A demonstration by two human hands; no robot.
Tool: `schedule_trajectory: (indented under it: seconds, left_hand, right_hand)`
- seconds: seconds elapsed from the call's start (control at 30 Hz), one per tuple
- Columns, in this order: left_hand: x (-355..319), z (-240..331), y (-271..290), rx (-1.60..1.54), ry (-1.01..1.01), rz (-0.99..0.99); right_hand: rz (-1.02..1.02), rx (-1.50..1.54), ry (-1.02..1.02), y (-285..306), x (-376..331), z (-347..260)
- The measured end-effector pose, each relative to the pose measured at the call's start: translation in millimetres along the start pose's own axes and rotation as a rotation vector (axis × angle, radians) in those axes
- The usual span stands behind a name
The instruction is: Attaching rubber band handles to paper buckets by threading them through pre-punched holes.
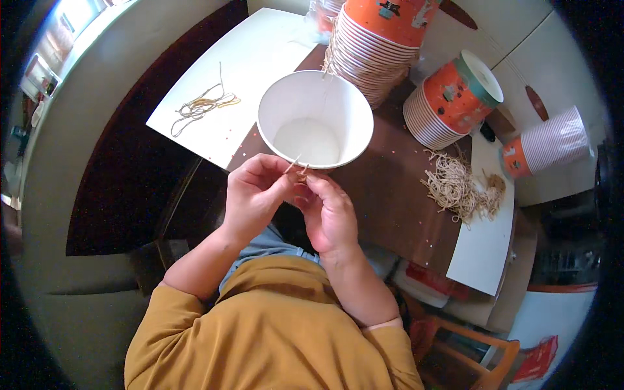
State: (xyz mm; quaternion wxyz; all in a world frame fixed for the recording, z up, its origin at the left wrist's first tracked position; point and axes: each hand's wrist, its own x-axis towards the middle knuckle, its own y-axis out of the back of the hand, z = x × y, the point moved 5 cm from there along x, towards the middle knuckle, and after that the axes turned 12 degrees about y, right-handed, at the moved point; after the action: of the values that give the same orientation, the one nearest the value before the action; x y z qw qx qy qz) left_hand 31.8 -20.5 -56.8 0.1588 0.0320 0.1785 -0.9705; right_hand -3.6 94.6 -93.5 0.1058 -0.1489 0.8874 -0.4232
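Note:
A large white paper bucket [276,107] faces me with its mouth open, and I look down into its bare inside. Right at its near rim, my left hand [250,198] and my right hand [333,218] meet, thumbs and fingertips pinched together. Between them is a thin beige string [294,162], with short ends poking up past the fingertips. The fingers hide the rest of the string. Whether it passes through the bucket's wall I cannot tell.
Behind the bucket rises a tall stack of orange paper buckets [377,55]. Another bucket stack [445,107] stands to its right, near a tangled string pile [452,185]. A wrapped stack [546,146] lies far right. Loose cords [201,107] rest on the white tabletop [260,49].

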Motion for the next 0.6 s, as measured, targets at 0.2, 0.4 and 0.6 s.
schedule_trajectory:
  seconds: [0.2,0.4,0.6]
  left_hand:
    - [-5,-5,3,0.399,-0.233,0.087]
    - [-12,9,-8,0.612,-0.448,0.156]
    - [-15,13,-10,0.728,-0.622,0.201]
  right_hand:
    - [0.028,-0.051,-0.005,-3,-2,-1]
    - [0.098,-0.151,0.041,4,-4,-1]
    - [0.137,-0.194,0.121,0,-9,-1]
